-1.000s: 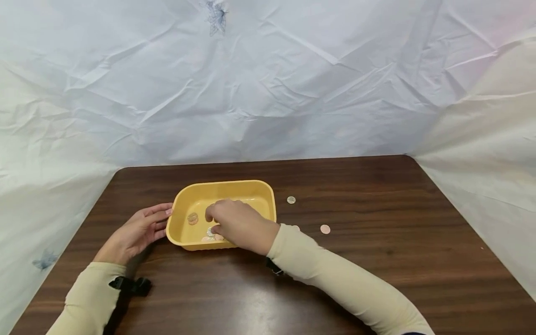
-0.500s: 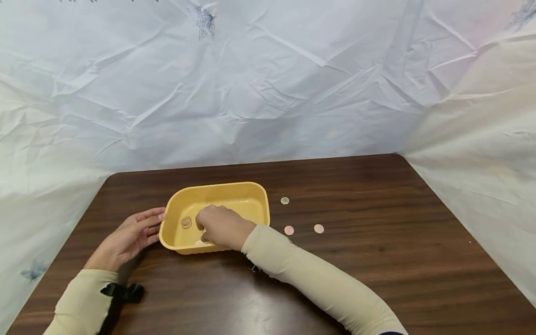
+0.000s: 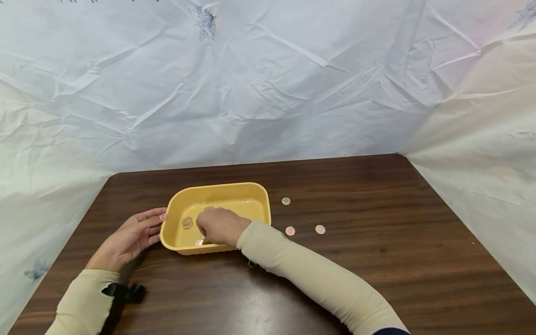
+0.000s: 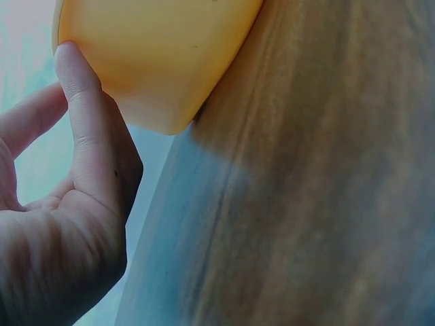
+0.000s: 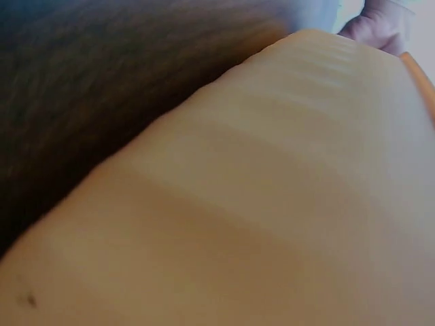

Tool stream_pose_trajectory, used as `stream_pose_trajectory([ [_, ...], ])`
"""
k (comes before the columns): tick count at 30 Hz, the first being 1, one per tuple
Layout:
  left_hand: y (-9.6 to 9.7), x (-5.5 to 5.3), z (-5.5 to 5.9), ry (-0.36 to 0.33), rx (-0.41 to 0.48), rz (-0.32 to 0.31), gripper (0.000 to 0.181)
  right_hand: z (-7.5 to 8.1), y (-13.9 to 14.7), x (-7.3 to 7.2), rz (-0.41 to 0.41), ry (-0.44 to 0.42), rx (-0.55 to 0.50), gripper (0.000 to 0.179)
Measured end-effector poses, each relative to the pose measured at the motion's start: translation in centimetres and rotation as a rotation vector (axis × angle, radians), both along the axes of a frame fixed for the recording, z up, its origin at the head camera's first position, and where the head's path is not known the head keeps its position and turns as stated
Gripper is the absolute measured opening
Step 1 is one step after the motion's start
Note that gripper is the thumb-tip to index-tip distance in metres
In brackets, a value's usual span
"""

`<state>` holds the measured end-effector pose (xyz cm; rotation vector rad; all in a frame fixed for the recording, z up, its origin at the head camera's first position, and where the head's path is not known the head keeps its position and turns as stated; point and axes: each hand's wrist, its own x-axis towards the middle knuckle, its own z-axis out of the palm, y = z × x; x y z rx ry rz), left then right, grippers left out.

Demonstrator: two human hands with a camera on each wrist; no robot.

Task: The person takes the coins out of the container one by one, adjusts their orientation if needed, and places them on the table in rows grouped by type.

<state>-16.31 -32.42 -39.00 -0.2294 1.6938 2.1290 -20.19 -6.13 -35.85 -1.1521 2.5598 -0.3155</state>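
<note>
A yellow plastic tub (image 3: 226,188) stands on the table, left of centre. My left hand (image 3: 129,237) touches its left end with nearly straight fingers; the left wrist view shows a fingertip (image 4: 69,58) against the tub's wall. My right hand (image 3: 222,226) reaches inside, fingers bent down near the front wall. A coin (image 3: 199,242) lies by its fingertips, which are mostly hidden, so whether they pinch anything is unclear. Overlapping copper-coloured coins (image 3: 187,223) lie at the tub's left. Another coin (image 3: 208,208) peeks out behind the knuckles. The right wrist view shows mostly the tub's ribbed outer wall (image 5: 258,176).
Right of the tub, a pale coin (image 3: 286,201) and two copper-coloured coins (image 3: 290,231) lie on the dark wooden table (image 3: 377,200). Something small shows partly beside the right sleeve (image 3: 310,267). White cloth (image 3: 268,93) hangs behind and at both sides.
My head view has shifted slightly. The right hand has moved a little within the tub, its fingers now lower by the front wall. My left hand stays at the tub's left end.
</note>
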Motion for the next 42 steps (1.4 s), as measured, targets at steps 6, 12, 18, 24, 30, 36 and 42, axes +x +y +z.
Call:
stream_pose_trajectory([
  [6,0.0,0.1,-0.1,0.009,0.015,-0.007,0.024,-0.2,-0.2,-0.3,0.031,-0.016,0.001,0.047],
  [12,0.0,0.0,-0.1,0.019,0.013,-0.013,0.023,-0.4,-0.1,-0.6,0.06,0.02,0.033,0.031],
  [18,0.2,0.1,0.1,0.014,0.009,-0.013,0.022,-0.5,0.0,-0.7,0.051,0.064,0.067,0.025],
  [24,0.2,0.2,0.2,0.01,0.011,-0.007,0.022,-0.7,0.1,-0.9,0.076,0.08,0.038,0.024],
  [30,0.1,0.1,0.4,0.005,0.005,-0.006,0.022,-0.6,-0.2,-1.1,0.133,0.088,-0.016,0.044],
  [36,0.0,0.1,0.3,0.005,0.019,-0.009,0.025,-0.4,-0.5,-1.3,0.144,0.066,-0.023,0.047],
  [42,-0.1,0.1,0.2,-0.012,0.002,-0.006,0.023,-0.3,-1.2,-0.9,0.24,0.209,0.128,0.02],
])
